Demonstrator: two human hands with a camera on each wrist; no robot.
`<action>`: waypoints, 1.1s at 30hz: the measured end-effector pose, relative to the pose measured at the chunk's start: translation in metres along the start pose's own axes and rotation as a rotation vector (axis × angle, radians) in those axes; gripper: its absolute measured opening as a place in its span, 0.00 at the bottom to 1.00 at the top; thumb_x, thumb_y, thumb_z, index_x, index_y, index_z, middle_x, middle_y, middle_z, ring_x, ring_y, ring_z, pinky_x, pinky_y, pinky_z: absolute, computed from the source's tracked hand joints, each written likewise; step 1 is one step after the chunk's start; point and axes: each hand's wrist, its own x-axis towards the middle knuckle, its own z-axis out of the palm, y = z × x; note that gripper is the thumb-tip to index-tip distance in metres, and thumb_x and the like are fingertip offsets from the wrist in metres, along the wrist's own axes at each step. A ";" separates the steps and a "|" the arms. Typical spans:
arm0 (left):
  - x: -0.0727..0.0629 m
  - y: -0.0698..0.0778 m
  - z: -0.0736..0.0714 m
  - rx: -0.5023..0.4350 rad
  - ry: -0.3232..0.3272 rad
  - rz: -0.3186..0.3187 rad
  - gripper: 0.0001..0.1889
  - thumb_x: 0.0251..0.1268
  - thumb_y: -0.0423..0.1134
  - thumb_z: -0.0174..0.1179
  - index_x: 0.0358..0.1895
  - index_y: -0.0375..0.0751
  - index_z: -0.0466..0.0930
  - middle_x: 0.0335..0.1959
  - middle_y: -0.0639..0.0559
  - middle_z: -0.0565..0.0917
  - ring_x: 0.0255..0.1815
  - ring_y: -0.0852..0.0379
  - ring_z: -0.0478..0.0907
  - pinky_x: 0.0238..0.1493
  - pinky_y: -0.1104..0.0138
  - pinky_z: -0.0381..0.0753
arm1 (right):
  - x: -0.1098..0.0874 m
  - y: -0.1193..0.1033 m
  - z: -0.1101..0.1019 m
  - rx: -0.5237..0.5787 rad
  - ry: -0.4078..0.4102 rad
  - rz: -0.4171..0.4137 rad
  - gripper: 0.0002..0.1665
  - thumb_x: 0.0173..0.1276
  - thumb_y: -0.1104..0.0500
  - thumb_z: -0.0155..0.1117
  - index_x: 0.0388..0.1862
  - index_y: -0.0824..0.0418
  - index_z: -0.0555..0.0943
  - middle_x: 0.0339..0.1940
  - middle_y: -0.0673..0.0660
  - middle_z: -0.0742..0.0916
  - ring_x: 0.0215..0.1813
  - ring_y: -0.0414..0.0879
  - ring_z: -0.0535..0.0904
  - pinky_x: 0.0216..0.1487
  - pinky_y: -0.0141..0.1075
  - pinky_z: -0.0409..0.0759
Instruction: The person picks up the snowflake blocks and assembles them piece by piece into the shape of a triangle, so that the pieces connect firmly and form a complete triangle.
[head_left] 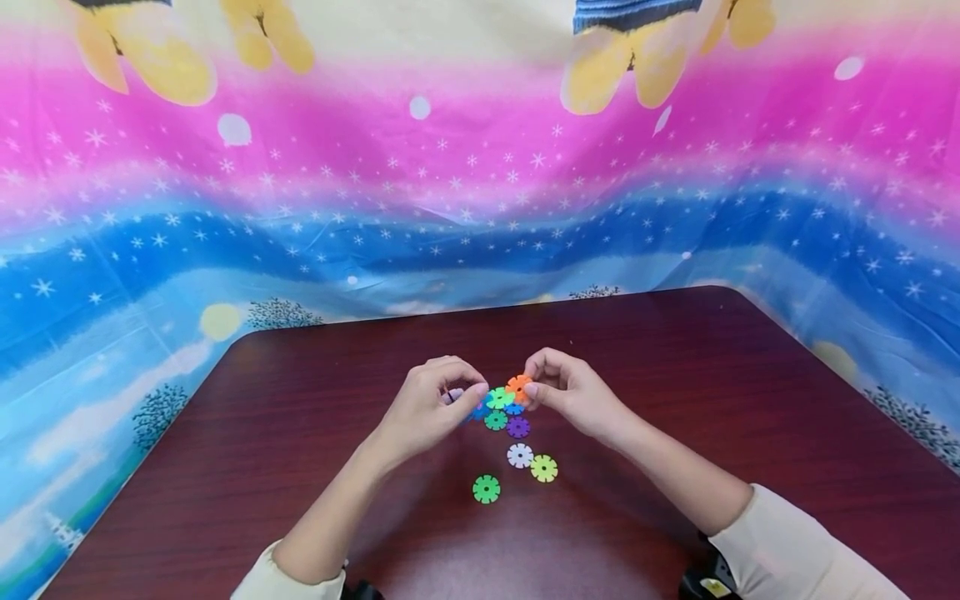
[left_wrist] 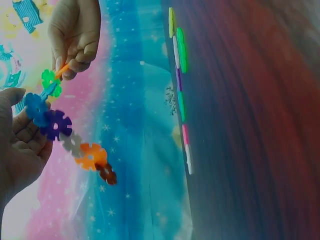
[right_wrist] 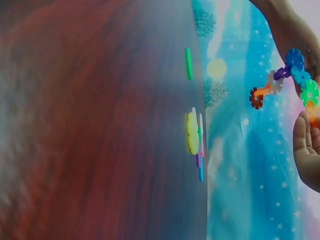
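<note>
Above the table, both hands hold a chain of interlocked notched plastic discs. My left hand (head_left: 427,404) grips the chain near its blue disc (left_wrist: 36,108), thumb on one side and fingers behind. My right hand (head_left: 573,392) pinches the orange disc (head_left: 517,388) at the other end, between thumb and fingertips. Beside it, a bright green disc (head_left: 499,398) joins on to a light blue disc (right_wrist: 301,76). From the left hand hang a purple disc (left_wrist: 56,125), a greyish one (left_wrist: 73,144), another orange one (left_wrist: 90,156) and a brown disc (left_wrist: 106,174) at the tip.
Loose discs lie flat on the dark red wooden table (head_left: 300,467), below the hands: green (head_left: 486,495), white (head_left: 514,451), yellow (head_left: 543,477), purple (head_left: 518,434) and teal (head_left: 492,425). A printed cloth (head_left: 465,183) hangs behind the table's far edge and along its sides.
</note>
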 end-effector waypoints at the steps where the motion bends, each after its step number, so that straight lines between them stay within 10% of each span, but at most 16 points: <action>1: 0.001 0.001 0.001 -0.001 -0.009 0.002 0.02 0.58 0.36 0.63 0.33 0.43 0.83 0.31 0.61 0.80 0.36 0.60 0.73 0.35 0.62 0.75 | 0.000 0.000 0.002 0.009 -0.007 0.004 0.07 0.64 0.73 0.57 0.39 0.73 0.70 0.31 0.60 0.80 0.33 0.49 0.81 0.40 0.39 0.81; 26: 0.002 0.004 0.005 0.099 -0.034 0.016 0.02 0.55 0.34 0.66 0.29 0.40 0.83 0.29 0.60 0.80 0.37 0.60 0.73 0.42 0.62 0.73 | 0.013 -0.004 0.002 -0.031 0.024 -0.066 0.10 0.71 0.63 0.51 0.40 0.72 0.72 0.31 0.61 0.80 0.34 0.49 0.81 0.39 0.39 0.80; 33: -0.001 0.004 0.001 0.112 -0.009 -0.031 0.02 0.55 0.33 0.65 0.30 0.43 0.81 0.29 0.60 0.79 0.39 0.58 0.72 0.46 0.59 0.73 | 0.040 0.017 -0.011 -0.363 0.013 0.055 0.08 0.64 0.63 0.61 0.39 0.67 0.78 0.31 0.57 0.82 0.34 0.50 0.80 0.37 0.36 0.79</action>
